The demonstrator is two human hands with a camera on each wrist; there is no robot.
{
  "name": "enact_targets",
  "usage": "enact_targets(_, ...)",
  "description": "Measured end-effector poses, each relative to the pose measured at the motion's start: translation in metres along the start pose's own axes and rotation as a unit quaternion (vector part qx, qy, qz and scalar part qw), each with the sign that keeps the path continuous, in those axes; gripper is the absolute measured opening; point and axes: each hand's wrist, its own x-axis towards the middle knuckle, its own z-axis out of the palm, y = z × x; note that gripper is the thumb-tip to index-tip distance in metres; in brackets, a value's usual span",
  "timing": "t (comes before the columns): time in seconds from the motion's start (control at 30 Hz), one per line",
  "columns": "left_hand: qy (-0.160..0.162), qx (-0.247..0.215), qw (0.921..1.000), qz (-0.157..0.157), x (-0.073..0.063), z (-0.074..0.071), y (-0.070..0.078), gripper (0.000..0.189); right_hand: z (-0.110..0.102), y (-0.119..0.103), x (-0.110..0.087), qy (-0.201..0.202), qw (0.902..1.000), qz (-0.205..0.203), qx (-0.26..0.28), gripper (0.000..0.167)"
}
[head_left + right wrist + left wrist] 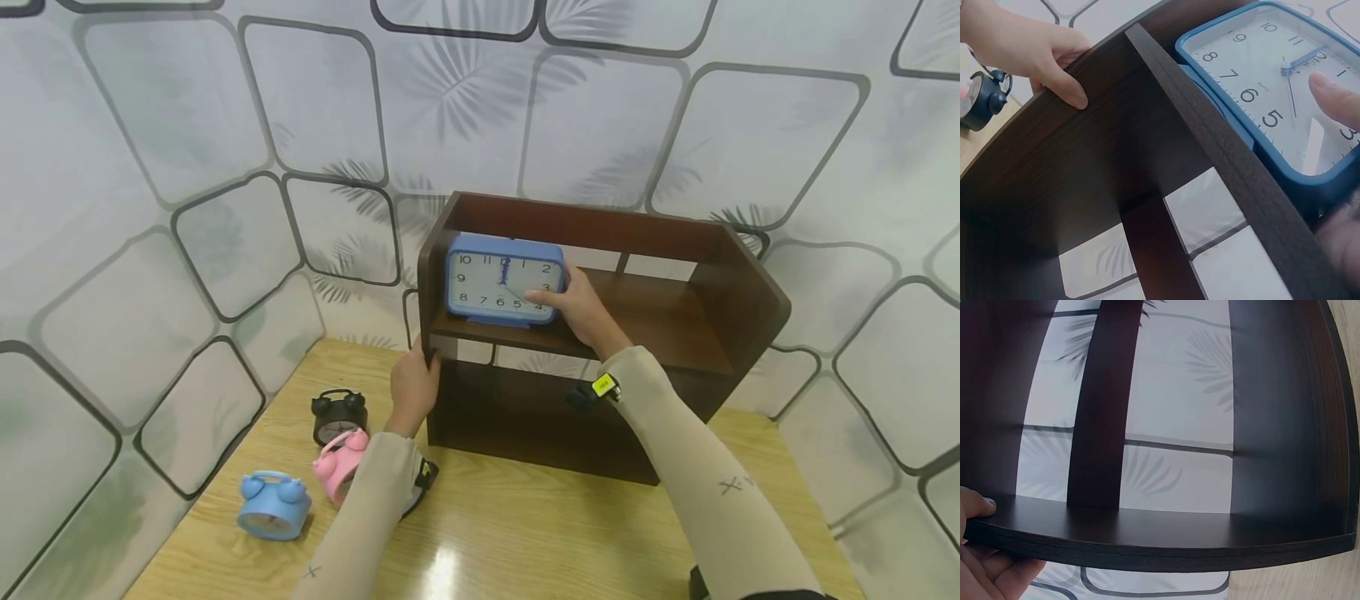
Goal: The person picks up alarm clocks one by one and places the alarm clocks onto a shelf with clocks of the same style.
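A blue rectangular clock [480, 287] with a white dial stands on the upper shelf at the left end of a dark brown wooden shelf unit [600, 218]. My right hand [585, 310] grips the clock's right side, thumb over the dial near the 3 and 4; its other fingers are hidden behind. With my left hand [412, 385] I hold the unit's left side panel. In the left wrist view the thumb of the left hand [991, 562] is on the panel's inner face and the fingers are outside. The right wrist view shows the clock [1285, 81] close up.
To the left on the wooden table [517, 533] stand three twin-bell alarm clocks: a black one [340, 414], a pink one [337, 467] partly behind my left forearm, and a light blue one [273, 506]. Patterned wall covering [465, 108] surrounds the table.
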Motion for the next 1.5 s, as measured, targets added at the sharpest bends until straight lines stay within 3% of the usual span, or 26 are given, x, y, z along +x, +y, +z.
enact_targets(0.57,0.0,0.002,1.0,-0.007,0.0002,0.0016,-0.001,0.028,0.0012,0.0042,0.0025,0.014,0.9995,-0.028,0.003,0.055)
enact_targets(1.13,-0.002,0.004,1.0,-0.006,-0.001,-0.0007,0.0011,0.027,0.0044,0.0018,0.0027,0.005,0.9992,-0.004,-0.04,0.053)
enact_targets(1.5,-0.007,0.006,0.9999,-0.011,-0.0001,0.0013,0.0002,0.028,0.0042,0.0029,0.003,0.027,0.998,0.002,-0.058,0.056)
